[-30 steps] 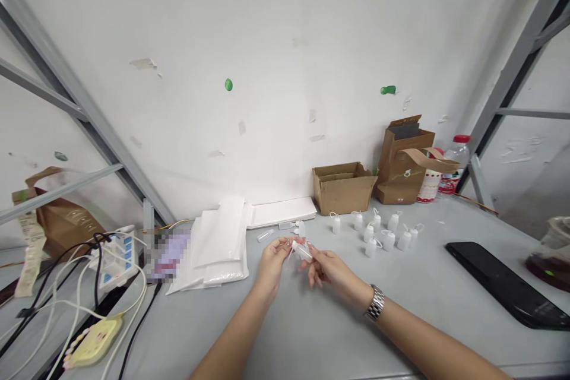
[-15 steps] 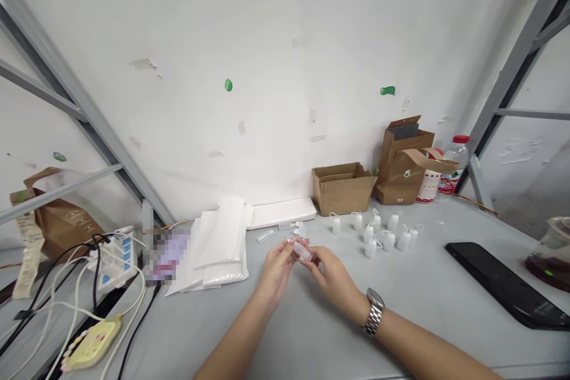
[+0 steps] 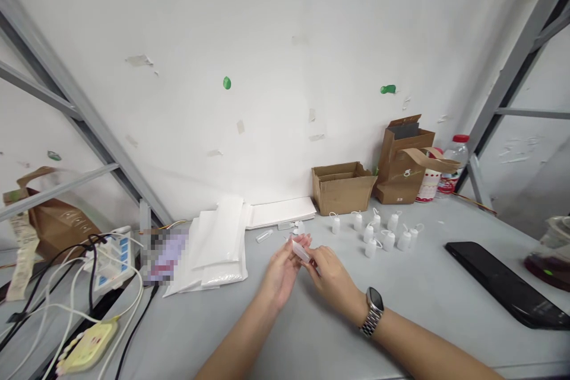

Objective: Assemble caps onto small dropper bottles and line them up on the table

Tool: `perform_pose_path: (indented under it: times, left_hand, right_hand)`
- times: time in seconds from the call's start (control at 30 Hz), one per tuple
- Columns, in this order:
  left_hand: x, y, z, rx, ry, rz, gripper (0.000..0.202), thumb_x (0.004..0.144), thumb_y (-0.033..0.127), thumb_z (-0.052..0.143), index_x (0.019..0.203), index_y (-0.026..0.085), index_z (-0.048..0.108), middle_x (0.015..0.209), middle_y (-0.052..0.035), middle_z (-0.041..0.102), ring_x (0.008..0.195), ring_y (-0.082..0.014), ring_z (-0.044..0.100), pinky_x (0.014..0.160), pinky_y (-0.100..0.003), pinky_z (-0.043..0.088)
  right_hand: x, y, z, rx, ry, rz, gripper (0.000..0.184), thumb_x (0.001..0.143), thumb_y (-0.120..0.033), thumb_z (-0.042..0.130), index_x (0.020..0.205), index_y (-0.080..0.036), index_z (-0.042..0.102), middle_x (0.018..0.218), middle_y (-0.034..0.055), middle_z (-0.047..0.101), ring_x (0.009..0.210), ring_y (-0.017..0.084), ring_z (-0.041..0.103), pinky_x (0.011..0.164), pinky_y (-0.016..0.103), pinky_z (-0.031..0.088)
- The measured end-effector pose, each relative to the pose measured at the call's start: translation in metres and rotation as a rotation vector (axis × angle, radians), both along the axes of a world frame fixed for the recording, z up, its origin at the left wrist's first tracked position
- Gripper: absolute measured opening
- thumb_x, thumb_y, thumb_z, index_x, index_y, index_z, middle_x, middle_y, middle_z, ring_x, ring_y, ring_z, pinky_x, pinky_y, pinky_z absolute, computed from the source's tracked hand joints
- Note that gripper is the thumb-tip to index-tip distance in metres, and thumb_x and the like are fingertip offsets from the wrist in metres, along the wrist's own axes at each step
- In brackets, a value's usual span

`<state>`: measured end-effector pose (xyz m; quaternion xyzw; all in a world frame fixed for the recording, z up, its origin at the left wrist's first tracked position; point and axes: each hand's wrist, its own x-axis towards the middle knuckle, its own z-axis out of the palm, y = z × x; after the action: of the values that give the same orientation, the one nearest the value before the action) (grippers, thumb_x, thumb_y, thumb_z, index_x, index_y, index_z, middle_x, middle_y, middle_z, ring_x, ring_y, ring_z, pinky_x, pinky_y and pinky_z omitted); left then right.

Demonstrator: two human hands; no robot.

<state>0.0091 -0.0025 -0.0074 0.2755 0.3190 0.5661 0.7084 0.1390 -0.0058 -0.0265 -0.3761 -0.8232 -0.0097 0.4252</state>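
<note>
Between my hands, above the grey table, is a small translucent white plastic piece (image 3: 300,251), tilted down to the right. My left hand (image 3: 282,273) is at its upper left end, thumb on the near side and fingertips behind. The fingers of my right hand (image 3: 332,276) pinch its lower right end; a watch is on that wrist. Beyond the hands lie a clear tube (image 3: 264,236) and some small clear and white plastic pieces (image 3: 298,227). Several small white bottles (image 3: 369,247) with looped strings stand to the right.
White plastic mailer bags (image 3: 218,243) and a flat white stack (image 3: 280,212) lie to the left. A cardboard box (image 3: 342,193) and a brown paper bag (image 3: 401,169) stand by the wall. A black phone-like slab (image 3: 503,285) lies right; cables and a power strip (image 3: 116,261) sit left.
My left fingers have straightened a little around the plastic piece, and my right hand has turned slightly, showing more of the watch face. The bottles have not moved.
</note>
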Motion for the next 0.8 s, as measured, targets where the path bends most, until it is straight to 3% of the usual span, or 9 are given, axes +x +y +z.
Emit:
perform_pose_path:
  times: [0.13,0.43,0.67,0.8]
  left_hand:
    - [0.005,-0.003,0.0,0.017,-0.009,0.008,0.029,0.077,0.035,0.056,0.094,0.012,0.063,0.11,-0.0138,0.062,0.113,-0.0247,0.049,0.102,-0.038,0.03]
    - [-0.004,-0.002,-0.002,-0.025,-0.109,-0.118,0.023,0.078,0.019,0.051,0.097,0.013,0.063,0.114,-0.011,0.06,0.118,-0.0217,0.044,0.103,-0.035,0.028]
    - [-0.001,-0.002,0.002,0.007,-0.111,-0.133,0.034,0.082,0.04,0.045,0.101,0.017,0.062,0.122,-0.0097,0.054,0.123,-0.0226,0.038,0.103,-0.037,0.028]
    - [-0.001,-0.002,0.004,0.018,-0.091,-0.076,0.033,0.082,0.04,0.046,0.097,0.016,0.063,0.119,-0.0099,0.057,0.119,-0.0236,0.042,0.101,-0.037,0.03]
  right_hand:
    - [-0.004,-0.002,-0.001,0.139,-0.085,-0.019,0.02,0.087,-0.012,0.036,0.098,-0.012,0.052,0.068,0.0053,0.052,0.064,0.018,0.046,0.057,0.03,0.039]
    - [-0.005,-0.003,-0.007,0.199,-0.19,-0.036,0.021,0.086,-0.009,0.036,0.1,-0.01,0.052,0.069,0.007,0.052,0.064,0.019,0.044,0.057,0.031,0.037]
    - [-0.002,-0.001,0.001,0.182,-0.13,-0.046,0.021,0.087,-0.011,0.036,0.1,-0.011,0.052,0.068,0.0062,0.053,0.064,0.018,0.044,0.057,0.031,0.037]
    - [-0.001,-0.003,0.003,0.114,-0.086,-0.049,0.021,0.087,-0.012,0.036,0.099,-0.013,0.053,0.071,0.0067,0.055,0.068,0.018,0.047,0.061,0.032,0.038]
